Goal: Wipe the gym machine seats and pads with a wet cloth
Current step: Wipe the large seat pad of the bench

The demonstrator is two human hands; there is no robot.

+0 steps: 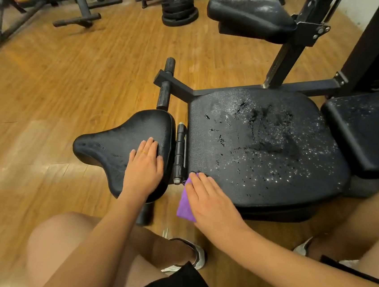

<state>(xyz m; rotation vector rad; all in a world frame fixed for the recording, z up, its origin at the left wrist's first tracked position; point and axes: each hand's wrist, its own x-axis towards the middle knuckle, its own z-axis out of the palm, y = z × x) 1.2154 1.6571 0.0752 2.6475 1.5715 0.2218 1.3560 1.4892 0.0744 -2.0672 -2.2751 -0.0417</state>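
A wide black seat (pixel 265 144) fills the middle, its worn surface speckled with wet droplets. My right hand (pixel 209 199) lies flat on a purple cloth (pixel 185 204) at the seat's near left corner, pressing it down. Left of the seat sits a saddle-shaped black pad (pixel 114 149). My left hand (pixel 145 167) rests on that pad, palm down, fingers spread, holding nothing. A second black pad (pixel 250 17) stands raised at the back right. Another black pad (pixel 370 133) adjoins the seat on the right.
The machine's black steel frame (pixel 291 53) rises behind the seat, with a foam-grip handle (pixel 166 85) at its left end. Stacked weight plates (pixel 179 11) and other machine bases (pixel 77 19) stand on the wooden floor further back. My knees and shoes fill the foreground.
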